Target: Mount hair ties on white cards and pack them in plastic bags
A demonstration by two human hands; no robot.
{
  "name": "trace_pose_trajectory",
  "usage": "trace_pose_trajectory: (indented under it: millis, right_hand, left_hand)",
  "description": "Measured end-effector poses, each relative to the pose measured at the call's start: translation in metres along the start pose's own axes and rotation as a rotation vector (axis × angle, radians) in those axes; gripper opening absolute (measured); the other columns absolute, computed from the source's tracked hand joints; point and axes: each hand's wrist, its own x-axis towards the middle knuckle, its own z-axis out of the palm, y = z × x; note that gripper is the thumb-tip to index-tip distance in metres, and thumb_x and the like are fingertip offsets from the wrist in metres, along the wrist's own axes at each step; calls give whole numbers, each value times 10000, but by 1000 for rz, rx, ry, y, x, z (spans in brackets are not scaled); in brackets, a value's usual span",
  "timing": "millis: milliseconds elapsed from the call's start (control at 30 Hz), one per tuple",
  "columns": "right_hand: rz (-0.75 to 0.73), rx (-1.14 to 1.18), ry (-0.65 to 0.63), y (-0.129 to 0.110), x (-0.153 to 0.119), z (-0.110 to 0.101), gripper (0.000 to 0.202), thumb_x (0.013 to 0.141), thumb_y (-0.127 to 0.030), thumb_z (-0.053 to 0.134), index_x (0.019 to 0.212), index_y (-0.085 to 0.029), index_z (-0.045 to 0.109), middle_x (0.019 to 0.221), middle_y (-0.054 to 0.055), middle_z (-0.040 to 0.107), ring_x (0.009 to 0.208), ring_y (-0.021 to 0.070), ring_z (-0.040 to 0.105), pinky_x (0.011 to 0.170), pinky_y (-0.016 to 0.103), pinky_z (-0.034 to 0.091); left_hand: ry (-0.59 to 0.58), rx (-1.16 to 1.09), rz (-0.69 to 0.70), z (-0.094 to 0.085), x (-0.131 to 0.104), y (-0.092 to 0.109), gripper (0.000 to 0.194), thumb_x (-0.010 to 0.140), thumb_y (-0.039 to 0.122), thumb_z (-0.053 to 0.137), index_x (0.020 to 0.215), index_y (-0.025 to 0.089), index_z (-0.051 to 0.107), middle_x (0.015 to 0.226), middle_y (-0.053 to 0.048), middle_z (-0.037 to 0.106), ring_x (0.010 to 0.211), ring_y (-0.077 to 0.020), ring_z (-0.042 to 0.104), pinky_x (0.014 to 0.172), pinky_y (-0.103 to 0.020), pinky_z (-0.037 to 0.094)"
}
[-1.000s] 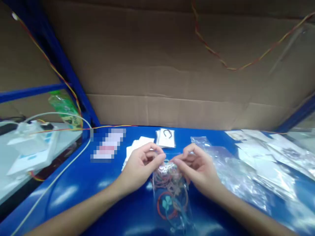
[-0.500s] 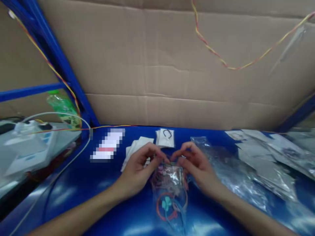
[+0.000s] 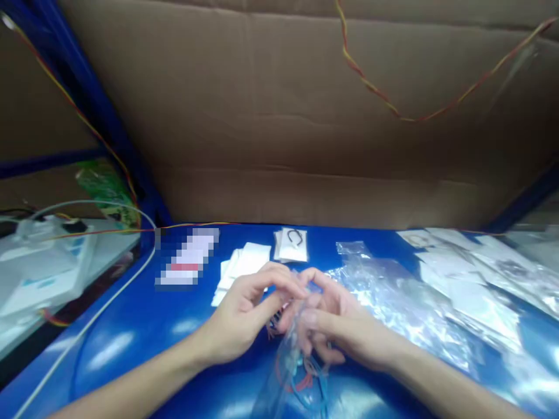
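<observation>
Near the middle of the blue table, my left hand (image 3: 247, 308) and my right hand (image 3: 338, 326) meet around a clear plastic bag (image 3: 279, 366). Fingers of both hands are closed on its upper part, and the film hangs tilted toward me. Pink and dark cords (image 3: 275, 323) show behind the left thumb, partly hidden. Below the fingers lie light-blue cords and a coral-coloured loop (image 3: 305, 384); whether they are inside the bag or under it I cannot tell. Motion blurs the right fingers.
Behind my hands are white cards (image 3: 244, 265) and a small stack topped by a dark loop (image 3: 293, 244). Clear bags (image 3: 406, 308) spread to the right, beside packed white cards (image 3: 476, 297). A pale cable (image 3: 109, 297), power strip (image 3: 48, 262) and green bottle (image 3: 105, 192) are left.
The bag, earlier lying flat with its top edge pinched by both hands, is now tilted and drawn between the fingers. My right hand has moved down and left over it.
</observation>
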Motion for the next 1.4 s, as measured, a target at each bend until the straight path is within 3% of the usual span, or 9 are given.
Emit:
trace_pose_trajectory:
  millis: [267,400,533,700,900,1033,1167,1267,1400]
  right_hand:
    - [-39,3,163,2,3,-6,495,779,-322,846,1077,-277,453,767,-69,663,448,45,469,372,120,236]
    - [-142,-108,287,1,4,-12,525,714,-223,872,1057,-264,477,731,-73,656,487,62,465,439,154,324]
    - [-216,-272,365,-1,3,-8,422,722,-134,815,1006,-244,524,711,-65,610,578,90,481,547,204,375]
    - [-191,-340,394,-1,2,-2,421,743,-147,790,1043,-243,511,722,-60,604,568,96,456,537,223,349]
    - [-288,-351,385,1,5,-8,457,888,-347,721,1239,-272,439,838,-26,647,634,115,543,570,235,409]
    - [-344,-656,474,-1,11,-13,276,949,-350,621,1183,-244,521,881,-7,618,690,129,562,584,247,418]
    - [-329,-1120,416,-9,22,-9,61,952,-233,563,986,-216,611,897,10,673,761,159,598,691,289,447]
    - [-349,-1450,334,-13,38,-2,107,950,-200,552,962,-193,659,957,49,712,923,210,639,802,323,457]
    - [-308,-1847,270,-11,68,6,272,994,-349,523,986,-133,688,953,119,711,914,257,649,789,364,475]
  left_hand:
    - [-44,-103,-38,-6,2,-3,284,939,320,551,1108,254,770,1204,-89,708,1179,-305,601,1074,-470,424]
    - [-26,-126,-13,-12,2,-5,453,976,461,384,1107,254,765,1216,-110,678,1244,-341,537,1035,-472,425]
    - [-15,14,28,-15,3,-7,561,902,701,497,1097,245,758,1095,-110,635,1059,-307,582,889,-409,487]
    - [130,57,-70,-8,9,-7,238,870,429,730,829,195,745,830,-45,661,780,-190,640,692,-289,520]
    - [283,-146,-283,-14,15,-9,266,855,426,743,809,166,709,595,-4,672,453,-163,629,449,-267,520]
    - [457,-272,-247,-28,22,-14,267,784,349,818,959,176,714,616,23,665,434,-141,608,392,-231,497]
    - [539,-309,-208,-42,29,-17,268,744,297,831,937,175,692,602,45,621,473,-110,589,406,-187,488]
    - [581,-382,-170,-50,33,-17,247,712,236,801,879,194,624,594,58,603,472,-130,600,379,-200,478]
    - [623,-467,-146,-54,36,-14,258,671,166,727,830,213,529,601,57,626,425,-144,591,369,-231,482]
